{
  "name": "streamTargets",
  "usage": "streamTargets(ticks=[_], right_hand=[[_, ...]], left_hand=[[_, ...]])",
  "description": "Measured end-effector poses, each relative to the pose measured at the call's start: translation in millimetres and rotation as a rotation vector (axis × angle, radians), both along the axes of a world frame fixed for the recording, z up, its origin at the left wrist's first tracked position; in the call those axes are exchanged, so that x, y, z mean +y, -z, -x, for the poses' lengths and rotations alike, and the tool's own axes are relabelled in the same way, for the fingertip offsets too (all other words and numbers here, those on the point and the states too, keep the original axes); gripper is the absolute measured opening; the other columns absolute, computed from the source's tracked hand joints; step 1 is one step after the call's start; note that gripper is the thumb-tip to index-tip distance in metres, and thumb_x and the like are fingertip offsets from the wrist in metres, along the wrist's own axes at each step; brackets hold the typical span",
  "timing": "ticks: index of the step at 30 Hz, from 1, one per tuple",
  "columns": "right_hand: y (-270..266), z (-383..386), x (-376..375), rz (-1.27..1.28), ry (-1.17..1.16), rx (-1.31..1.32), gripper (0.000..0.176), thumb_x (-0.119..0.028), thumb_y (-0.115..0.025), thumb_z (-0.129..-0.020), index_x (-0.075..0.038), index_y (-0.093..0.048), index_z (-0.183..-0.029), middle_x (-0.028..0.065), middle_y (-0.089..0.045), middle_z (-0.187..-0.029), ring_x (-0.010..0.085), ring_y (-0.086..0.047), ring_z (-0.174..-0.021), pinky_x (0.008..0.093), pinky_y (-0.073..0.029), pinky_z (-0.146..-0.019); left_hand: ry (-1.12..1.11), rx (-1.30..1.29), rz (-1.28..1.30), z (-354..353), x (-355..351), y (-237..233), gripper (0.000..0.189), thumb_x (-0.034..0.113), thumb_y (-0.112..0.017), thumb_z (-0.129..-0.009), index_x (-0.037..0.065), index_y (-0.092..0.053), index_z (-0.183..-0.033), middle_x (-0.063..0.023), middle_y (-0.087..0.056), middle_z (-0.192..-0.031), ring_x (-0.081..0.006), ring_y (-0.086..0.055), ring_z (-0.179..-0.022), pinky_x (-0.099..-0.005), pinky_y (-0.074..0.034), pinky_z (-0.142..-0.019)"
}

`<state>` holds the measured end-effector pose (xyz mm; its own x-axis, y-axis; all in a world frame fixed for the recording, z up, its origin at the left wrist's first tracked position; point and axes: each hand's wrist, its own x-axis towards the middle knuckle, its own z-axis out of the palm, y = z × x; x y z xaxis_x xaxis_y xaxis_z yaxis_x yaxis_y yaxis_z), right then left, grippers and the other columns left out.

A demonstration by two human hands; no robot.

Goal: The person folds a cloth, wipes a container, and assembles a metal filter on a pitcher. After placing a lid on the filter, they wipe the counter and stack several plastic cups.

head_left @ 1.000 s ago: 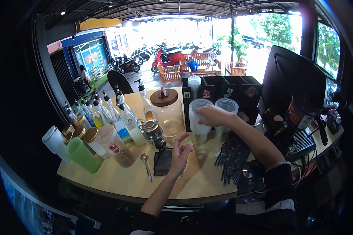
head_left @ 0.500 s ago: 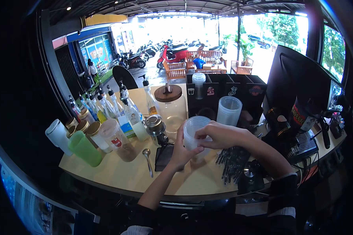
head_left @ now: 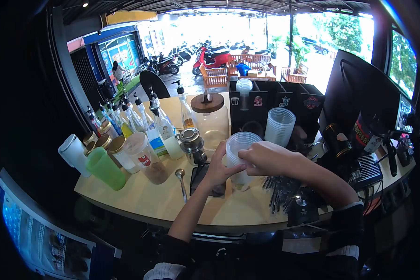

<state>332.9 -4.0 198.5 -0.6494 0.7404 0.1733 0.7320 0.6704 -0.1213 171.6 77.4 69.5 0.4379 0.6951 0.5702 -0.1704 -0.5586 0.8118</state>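
A stack of clear plastic cups (head_left: 242, 140) stands upright in front of me between both hands. My left hand (head_left: 218, 169) is wrapped around its left side, thumb across the front. My right hand (head_left: 266, 158) grips the near right side of the stack's rim, fingers curled over it. Whether one cup is parted from the others is hard to make out. Behind, to the right, is another stack of clear cups (head_left: 280, 127). Just left of my hands lie a dark flat mat (head_left: 204, 179) and a metal spoon (head_left: 181, 182).
A glass jar with a wooden lid (head_left: 210, 126) and a metal coffee dripper (head_left: 191, 140) stand beyond my left hand. Pump bottles (head_left: 165, 135), a green cup (head_left: 105, 168) and lidded jars fill the left. Wrapped straws (head_left: 281, 191) and a coffee machine (head_left: 369, 170) are on the right.
The whole view has shifted a little, so the scene sits further right. Both hands stay on the cup stack; the right fingers have moved slightly at the rim.
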Motion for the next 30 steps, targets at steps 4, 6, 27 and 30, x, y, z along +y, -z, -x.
streamTargets(ticks=[4, 6, 27, 30], right_hand=[[11.6, 0.3, 1.4, -0.129, -0.034, -0.038, 0.017, -0.013, -0.061, -0.072, 0.001, -0.057, -0.079, 0.017, -0.06, -0.061, 0.0337, -0.063, -0.061, 0.0413, -0.051, -0.055], [17.0, -0.5, 0.5, -0.227, -0.037, -0.109, 0.022, -0.018, -0.062, -0.074, 0.0, -0.053, -0.084, 0.0144, -0.062, -0.064, 0.0304, -0.064, -0.058, 0.0397, -0.05, -0.052], [-11.7, -36.4, -10.3, -0.283, -0.053, 1.11, 0.013, -0.008, -0.061, -0.087, 0.001, -0.052, -0.089, 0.0046, -0.058, -0.081, 0.0094, -0.054, -0.081, 0.0261, -0.044, -0.078], [-0.1, -39.8, -16.1, -0.174, -0.093, 1.151, 0.013, -0.009, -0.059, -0.089, 0.001, -0.055, -0.095, 0.006, -0.062, -0.087, 0.0096, -0.057, -0.085, 0.027, -0.045, -0.08]], left_hand=[[0.009, -0.012, 0.009, 5.7, 0.1, -2.0, 0.078, 0.029, -0.082, -0.064, 0.003, -0.044, -0.126, -0.01, -0.05, -0.118, -0.0213, -0.048, -0.115, -0.035, -0.036, -0.099], [-0.005, 0.022, 0.003, 8.4, 0.6, -1.8, 0.078, 0.029, -0.082, -0.064, 0.003, -0.044, -0.126, -0.0098, -0.05, -0.12, -0.0215, -0.047, -0.116, -0.0351, -0.035, -0.1], [-0.403, -0.09, -0.26, 2.8, -35.6, -49.4, 0.1, 0.051, -0.077, -0.065, -0.001, -0.03, -0.136, -0.0171, -0.043, -0.128, -0.0279, -0.041, -0.123, -0.0419, -0.032, -0.101], [-0.182, -0.195, -0.139, -1.9, -41.6, -64.4, 0.091, 0.033, -0.079, -0.07, -0.001, -0.028, -0.137, -0.0163, -0.044, -0.127, -0.0255, -0.044, -0.121, -0.0397, -0.034, -0.102]])
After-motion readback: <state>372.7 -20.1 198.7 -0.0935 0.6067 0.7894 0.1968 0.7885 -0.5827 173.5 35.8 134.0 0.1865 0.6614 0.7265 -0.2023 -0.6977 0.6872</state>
